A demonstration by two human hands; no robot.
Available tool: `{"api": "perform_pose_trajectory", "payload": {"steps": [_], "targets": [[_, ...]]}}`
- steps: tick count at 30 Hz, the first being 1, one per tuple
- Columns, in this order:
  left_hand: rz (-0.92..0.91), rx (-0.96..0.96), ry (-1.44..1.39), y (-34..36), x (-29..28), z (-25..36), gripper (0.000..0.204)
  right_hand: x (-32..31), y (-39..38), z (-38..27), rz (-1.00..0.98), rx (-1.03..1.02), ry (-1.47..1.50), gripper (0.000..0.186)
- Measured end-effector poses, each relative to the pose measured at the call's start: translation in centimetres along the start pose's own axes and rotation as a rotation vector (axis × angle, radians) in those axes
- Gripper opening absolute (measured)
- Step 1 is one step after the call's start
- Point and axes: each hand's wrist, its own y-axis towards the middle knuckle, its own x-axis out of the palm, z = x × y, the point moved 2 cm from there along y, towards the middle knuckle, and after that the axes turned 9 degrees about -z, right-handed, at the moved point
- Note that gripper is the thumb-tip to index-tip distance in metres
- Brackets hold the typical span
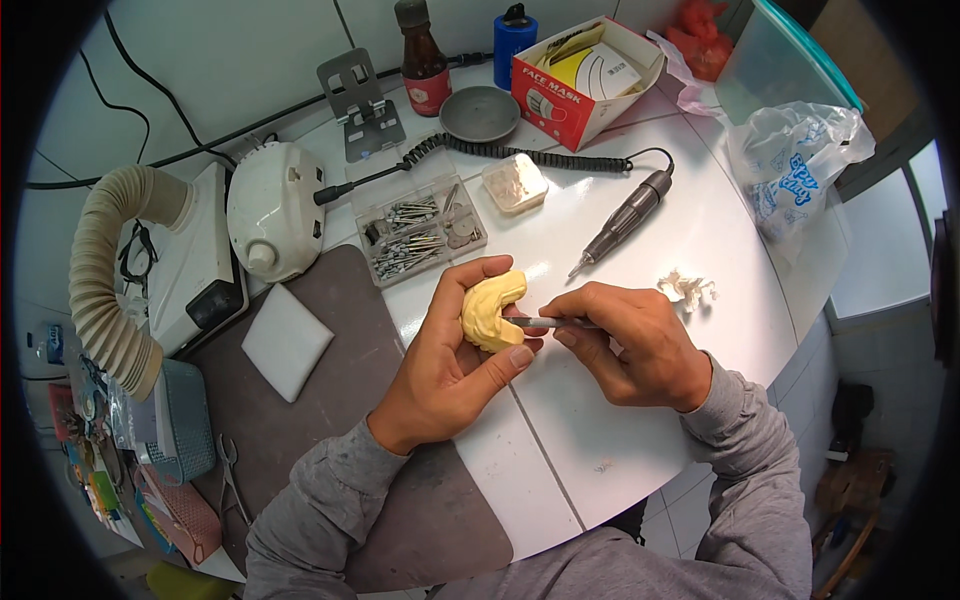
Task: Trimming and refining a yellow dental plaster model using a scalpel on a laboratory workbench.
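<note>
My left hand (445, 385) is wrapped round a yellow dental arch model (480, 308) near the centre of the table, thumb along its lower end and fingers behind it. In my right hand (635, 350), pinched between thumb and fingers, is a slim grey metal tool (540, 322), its end reaching into the inner curve of the model; the exact tip is hard to make out. Small white scraps (686, 290) lie to the right of my right hand, and a dark rotary handpiece (625, 215) on a coiled cord rests beyond it.
Behind are a bur case (420, 230), small clear box (515, 183), dish (478, 112), bottle (428, 85) and mask box (585, 85). Leftward sit a control unit (275, 210), hose (105, 290), white pad (287, 342), pliers (230, 480) and basket (183, 420). A plastic bag (795, 170) is at right.
</note>
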Motion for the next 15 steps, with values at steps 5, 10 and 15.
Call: {"api": "perform_pose_trajectory", "payload": {"steps": [5, 10, 15], "targets": [[-0.023, -0.015, 0.007, -0.1, 0.3, 0.3, 0.075, 0.2, -0.1, 0.0, 0.007, -0.021, 0.001, 0.022], [-0.023, 0.034, 0.072, -0.3, 0.3, 0.0, 0.072, 0.1, 0.0, -0.6, 0.021, -0.046, -0.008, 0.025], [-0.003, 0.023, 0.105, -0.4, 0.2, 0.0, 0.070, 0.0, -0.2, -0.7, -0.016, 0.012, -0.028, 0.027]]}}
